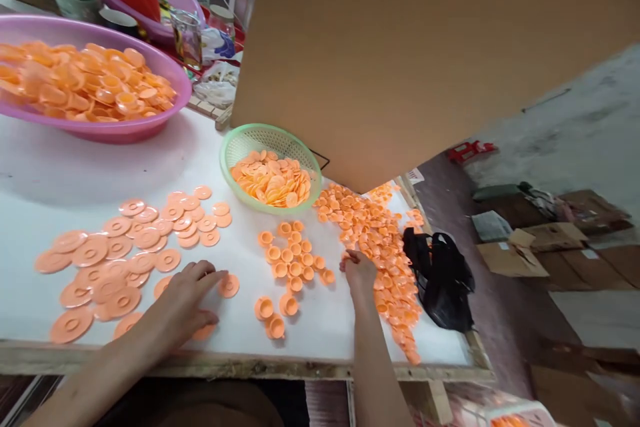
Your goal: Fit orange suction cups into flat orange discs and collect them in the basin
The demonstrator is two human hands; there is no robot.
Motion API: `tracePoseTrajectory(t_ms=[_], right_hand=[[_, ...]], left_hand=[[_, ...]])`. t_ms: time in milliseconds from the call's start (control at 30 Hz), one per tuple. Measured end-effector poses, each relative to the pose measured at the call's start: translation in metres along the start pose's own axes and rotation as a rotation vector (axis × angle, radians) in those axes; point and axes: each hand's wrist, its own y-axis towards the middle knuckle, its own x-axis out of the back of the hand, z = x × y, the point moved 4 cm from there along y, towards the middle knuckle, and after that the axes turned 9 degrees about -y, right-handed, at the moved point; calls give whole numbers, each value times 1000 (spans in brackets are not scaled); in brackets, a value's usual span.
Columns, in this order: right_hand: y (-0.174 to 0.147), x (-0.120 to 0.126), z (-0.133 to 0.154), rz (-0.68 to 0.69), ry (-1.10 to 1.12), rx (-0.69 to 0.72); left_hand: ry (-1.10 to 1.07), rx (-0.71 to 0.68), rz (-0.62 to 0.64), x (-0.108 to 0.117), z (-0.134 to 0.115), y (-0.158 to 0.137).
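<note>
My left hand [193, 303] hovers low over the left part of the white table, palm down, with thumb and fingers apart. Its index fingertip is at the edge of a flat orange plastic disc [229, 285] with a raised ring. More such discs [120, 247] lie overlapping to its left, some partly hidden under the hand. At the edge of a heap of small orange plastic cups [380, 247], my right hand [361, 275] has its fingers pinched on a small orange plastic piece [346, 256], mostly hidden. Between the hands stand several loose orange cups [293, 253].
A green colander [226, 180] with flat orange pieces stands behind the loose cups. A pink basin [165, 123] of orange parts is at the back left. A large cardboard sheet [400, 47] rises behind the table; a black bag [443, 280] lies at the right edge.
</note>
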Motion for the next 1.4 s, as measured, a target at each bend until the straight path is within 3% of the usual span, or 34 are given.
tracePoseTrajectory(t_ms=[100,167,233,333,400,500,667,800,900,1067,1233,1400], right_hand=[[-43,-4,42,129,106,104],[-86,-19,82,293,146,312],[-129,-42,118,432,100,496],[-169,-78,146,493,-95,589],[-178,-95,148,518,-159,567],[-179,-107,142,573,-84,501],[-178,-110,134,652,42,455],[-179,-109,135,611,25,497],[-183,-106,136,591,14,529],[-189,-107,130,553,67,473],[-191,-113,127,542,55,396],[-193,-109,134,488,-82,558]], left_hand=[[-41,24,-30,2,0,1],[11,22,-35,3,-2,4],[73,12,-36,4,-6,7],[101,-1,-51,3,-10,8],[94,-10,-58,2,-11,7],[79,-19,-62,1,-9,7],[-77,34,1,7,-8,8],[-289,173,-16,8,-13,9],[-207,203,-94,1,-15,8],[-125,48,-160,-8,-17,6],[-15,169,-91,-4,-23,7],[72,271,-23,-1,-20,8]])
